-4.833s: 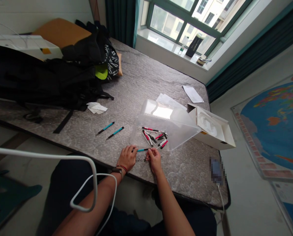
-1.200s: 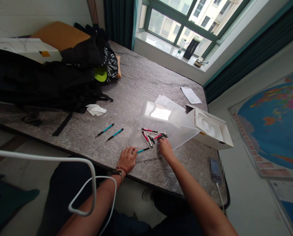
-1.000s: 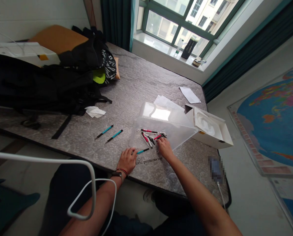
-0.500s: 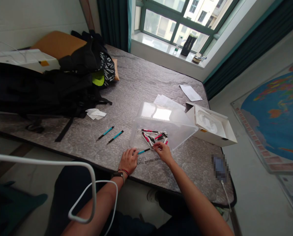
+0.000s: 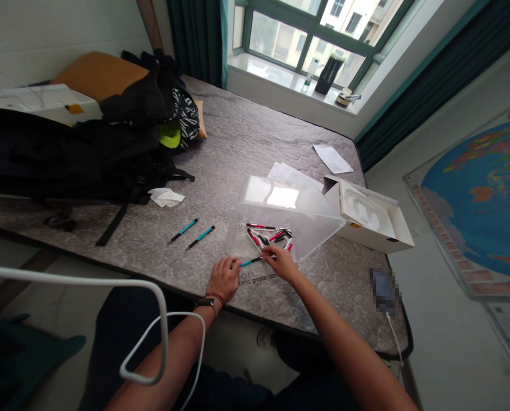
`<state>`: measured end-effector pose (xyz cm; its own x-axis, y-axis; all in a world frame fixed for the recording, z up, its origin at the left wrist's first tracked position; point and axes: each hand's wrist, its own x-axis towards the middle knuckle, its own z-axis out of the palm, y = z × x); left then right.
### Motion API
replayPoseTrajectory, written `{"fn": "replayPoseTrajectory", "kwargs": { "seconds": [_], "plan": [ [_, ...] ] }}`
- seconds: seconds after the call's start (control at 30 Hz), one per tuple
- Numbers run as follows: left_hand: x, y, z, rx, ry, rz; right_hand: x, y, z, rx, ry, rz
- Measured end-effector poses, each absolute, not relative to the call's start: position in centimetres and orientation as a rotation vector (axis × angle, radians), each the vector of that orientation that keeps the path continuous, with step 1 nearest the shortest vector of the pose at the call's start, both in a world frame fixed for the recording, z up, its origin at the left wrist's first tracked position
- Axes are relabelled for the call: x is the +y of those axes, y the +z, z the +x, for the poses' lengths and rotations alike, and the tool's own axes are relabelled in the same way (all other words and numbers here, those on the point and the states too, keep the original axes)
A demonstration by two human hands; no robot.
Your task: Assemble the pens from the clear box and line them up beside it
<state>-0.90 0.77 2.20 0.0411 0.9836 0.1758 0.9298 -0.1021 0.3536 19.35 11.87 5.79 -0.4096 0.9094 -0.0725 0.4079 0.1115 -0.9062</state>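
My left hand [image 5: 224, 278] rests near the table's front edge, its fingers closed round the left end of a teal and black pen [image 5: 250, 262]. The thumb and fingers of my right hand [image 5: 278, 261] pinch at the pen's black right end; any small part between those fingertips is hidden. Just behind my right hand, several red, black, white and silver pen parts [image 5: 268, 235] lie in a clear plastic box [image 5: 319, 233], which is tipped on its side. To the left lie two whole teal and black pens, a nearer pen [image 5: 201, 238] and a farther pen [image 5: 183, 230], side by side.
An open white carton [image 5: 377, 222] stands right of the clear box, with paper sheets [image 5: 295, 174] behind. A black backpack [image 5: 122, 142] and crumpled tissue [image 5: 166, 197] are on the left. A white cable [image 5: 88, 281] crosses the near left; a blurred phone-like object [image 5: 384, 291] lies right.
My right hand has shifted slightly left, its fingertips now at the pen's black end. My left hand keeps its hold on the pen, almost unmoved.
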Motion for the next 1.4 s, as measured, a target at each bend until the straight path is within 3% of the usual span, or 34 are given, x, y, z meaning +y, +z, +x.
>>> {"fn": "replayPoseTrajectory", "kwargs": {
  "seconds": [0.27,0.63,1.07,1.4],
  "plan": [
    [0.8,2.3,-0.8,2.014,0.579,2.153,10.3,5.0,18.6,-1.860,1.205,-1.334],
    [0.8,2.1,-0.9,2.005,0.578,2.148,9.4,4.4,20.0,-1.966,1.363,-1.416],
    [0.8,2.1,-1.0,1.982,0.583,2.179,5.6,1.8,19.9,-2.017,0.960,-1.598],
    [0.6,1.7,-1.0,1.949,0.568,2.227,4.5,1.2,19.3,-1.199,1.787,-1.555]
  ]
}}
